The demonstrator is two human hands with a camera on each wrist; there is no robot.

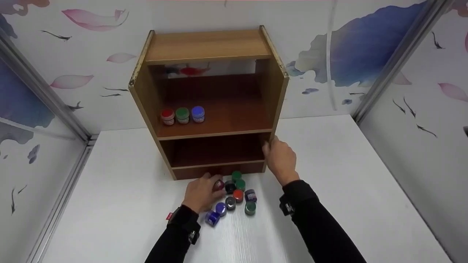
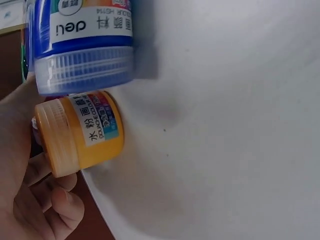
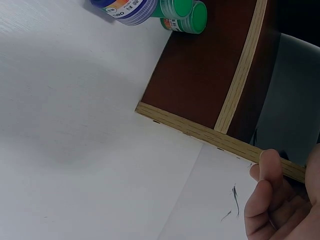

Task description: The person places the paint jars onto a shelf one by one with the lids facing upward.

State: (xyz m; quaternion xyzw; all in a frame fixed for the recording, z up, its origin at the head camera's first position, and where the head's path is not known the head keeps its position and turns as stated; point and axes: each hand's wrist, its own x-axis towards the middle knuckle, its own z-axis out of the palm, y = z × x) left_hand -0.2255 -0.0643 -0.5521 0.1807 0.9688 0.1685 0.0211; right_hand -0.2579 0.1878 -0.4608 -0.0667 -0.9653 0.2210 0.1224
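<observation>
The left hand (image 1: 202, 193) pinches a small, round, dark-red plastic jar (image 1: 218, 185) just before the brown wooden shelf unit (image 1: 208, 45), whose side edge the right hand (image 1: 281, 159) grips, seemingly to steady it.

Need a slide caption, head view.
Left hand at a dark red jar beside other jars; right hand grips the wooden shelf unit, which holds three upright jars.

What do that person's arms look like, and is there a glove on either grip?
The left sleeve and right sleeve are long and black, reaching the wrists. A small, dark gadget with shiny bits sits at the left wrist and the right wrist. A little red tag shows by the left one. The left grip and right grip wear no gloves.
</observation>
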